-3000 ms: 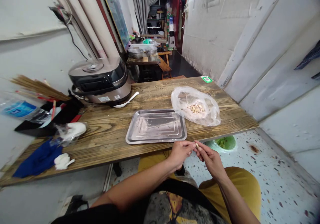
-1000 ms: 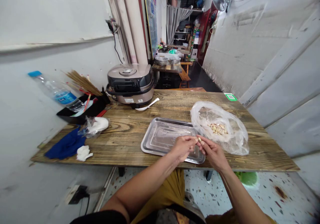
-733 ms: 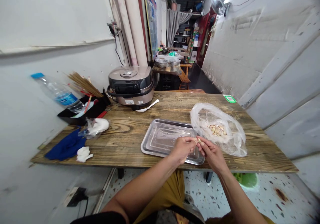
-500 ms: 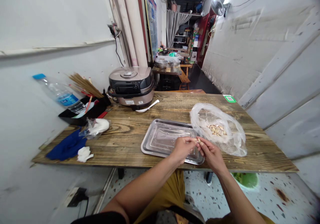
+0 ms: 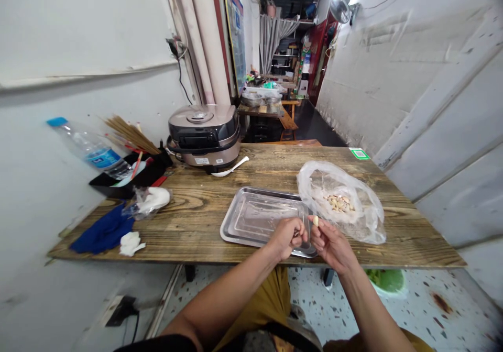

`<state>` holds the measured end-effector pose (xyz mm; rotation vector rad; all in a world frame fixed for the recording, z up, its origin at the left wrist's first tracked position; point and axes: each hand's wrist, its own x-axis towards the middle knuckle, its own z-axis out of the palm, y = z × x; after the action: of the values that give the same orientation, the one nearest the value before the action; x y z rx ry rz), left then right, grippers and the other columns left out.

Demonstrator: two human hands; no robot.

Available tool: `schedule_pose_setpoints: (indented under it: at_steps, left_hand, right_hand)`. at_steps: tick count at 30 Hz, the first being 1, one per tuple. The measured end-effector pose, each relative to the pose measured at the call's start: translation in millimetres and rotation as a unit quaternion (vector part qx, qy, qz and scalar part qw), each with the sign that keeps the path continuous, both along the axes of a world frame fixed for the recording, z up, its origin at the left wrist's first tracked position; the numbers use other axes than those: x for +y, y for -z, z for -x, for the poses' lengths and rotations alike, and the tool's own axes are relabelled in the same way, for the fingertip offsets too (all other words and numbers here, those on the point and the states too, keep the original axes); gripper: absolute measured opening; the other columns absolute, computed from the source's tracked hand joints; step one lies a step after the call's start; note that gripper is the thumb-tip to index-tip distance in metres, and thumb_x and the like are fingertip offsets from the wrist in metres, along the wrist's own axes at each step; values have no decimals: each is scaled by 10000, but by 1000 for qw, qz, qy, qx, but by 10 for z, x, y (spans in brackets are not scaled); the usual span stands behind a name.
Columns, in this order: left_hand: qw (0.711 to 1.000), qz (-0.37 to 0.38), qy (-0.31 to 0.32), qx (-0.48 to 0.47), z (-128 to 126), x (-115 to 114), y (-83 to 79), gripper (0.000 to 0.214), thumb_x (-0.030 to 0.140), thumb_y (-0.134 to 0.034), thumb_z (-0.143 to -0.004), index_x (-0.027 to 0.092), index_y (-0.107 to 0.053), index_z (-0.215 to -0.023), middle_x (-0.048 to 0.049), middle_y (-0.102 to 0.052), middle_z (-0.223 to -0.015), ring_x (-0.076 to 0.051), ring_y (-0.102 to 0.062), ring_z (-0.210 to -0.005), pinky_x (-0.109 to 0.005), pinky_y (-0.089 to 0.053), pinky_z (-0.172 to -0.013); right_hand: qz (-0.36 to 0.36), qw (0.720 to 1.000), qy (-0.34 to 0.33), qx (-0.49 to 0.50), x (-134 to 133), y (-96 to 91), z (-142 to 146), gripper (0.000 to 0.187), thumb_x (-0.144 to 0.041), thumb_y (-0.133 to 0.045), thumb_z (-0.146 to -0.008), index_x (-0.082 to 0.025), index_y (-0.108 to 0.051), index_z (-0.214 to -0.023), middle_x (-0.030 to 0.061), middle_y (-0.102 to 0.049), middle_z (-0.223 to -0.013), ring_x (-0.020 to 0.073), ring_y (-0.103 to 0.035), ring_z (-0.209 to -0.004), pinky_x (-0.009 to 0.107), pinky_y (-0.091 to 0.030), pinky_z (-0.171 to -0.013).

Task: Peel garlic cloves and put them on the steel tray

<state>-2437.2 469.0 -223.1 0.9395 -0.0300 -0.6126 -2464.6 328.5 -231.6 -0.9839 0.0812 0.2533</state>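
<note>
Between the thumb and fingertips of my right hand (image 5: 333, 244) is a pale garlic clove (image 5: 316, 220), held up over the right end of a shallow metal tray (image 5: 231, 226). My left hand (image 5: 288, 237) is just left of it, above the tray, with its fingers curled in. What those fingers hold, if anything, is hidden. Beyond my right hand, an opened clear plastic bag (image 5: 363, 192) lies on the table with a heap of garlic cloves (image 5: 340, 203) in it. The bag's near left edge touches or overlaps the tray's far right corner; I cannot tell which.
A rice cooker (image 5: 204, 137) stands at the back left of the wooden table (image 5: 196, 226), with a white spoon (image 5: 231, 167) before it. Further left are a black box (image 5: 113, 187) with a water bottle (image 5: 104, 155), a blue cloth (image 5: 98, 230) and a crumpled tissue (image 5: 131, 243).
My hands were together at the garlic clove; now they are apart. The left hand has drawn slightly down and left with fingers curled, while the right hand keeps the clove.
</note>
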Motion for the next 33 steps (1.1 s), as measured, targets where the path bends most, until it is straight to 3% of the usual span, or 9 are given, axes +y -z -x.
schedule_pose_setpoints:
  at_steps: [8, 11, 16, 20, 24, 33]
  left_hand:
    - [993, -80, 91, -13, 256, -168, 25, 114, 199, -443, -593, 164, -412, -489, -7, -483, -413, -28, -239, -298, -205, -61, -365]
    - [992, -92, 77, -31, 307, -201, 68, 134, 241, -492, -664, 146, -494, -569, 6, -500, -464, -26, -270, -320, -202, -95, -366]
    - [994, -75, 21, -71, 293, -208, 118, 299, 369, -658, -663, 83, -616, -741, -54, -611, -700, -22, -368, -428, -199, -187, -425]
    - [996, -79, 36, -31, 317, -210, 133, 360, 386, -732, -597, 68, -653, -747, -58, -612, -698, -26, -379, -460, -198, -198, -450]
    - [996, -83, 40, -4, 333, -216, 148, 390, 405, -763, -559, 70, -665, -732, -66, -621, -697, -24, -385, -462, -190, -195, -443]
    - [997, -56, 47, 19, 284, -223, 146, 370, 371, -782, -557, 67, -666, -732, -68, -627, -690, -7, -360, -438, -184, -166, -421]
  right_hand:
    - [67, 998, 15, 1, -138, 74, 146, 311, -425, -619, -777, -185, -626, -974, -40, -432, -604, 55, -312, -441, 195, -265, -412]
    - [161, 986, 40, -32, -215, 126, 239, 338, -456, -584, -802, -174, -630, -982, -26, -466, -609, 67, -335, -457, 208, -280, -430]
    - [378, 912, 78, -134, -335, 162, 389, 344, -438, -567, -819, -188, -663, -1034, 22, -582, -683, 118, -444, -549, 256, -384, -521]
    - [467, 859, 78, -196, -388, 143, 449, 292, -385, -534, -848, -238, -675, -1057, 64, -651, -893, 148, -515, -604, 302, -446, -595]
    - [492, 833, 72, -244, -405, 126, 465, 280, -334, -519, -863, -274, -659, -1097, 66, -655, -949, 187, -571, -737, 320, -471, -663]
    - [470, 848, 72, -235, -405, 125, 448, 276, -347, -528, -858, -268, -668, -1082, 51, -635, -810, 153, -539, -597, 302, -466, -593]
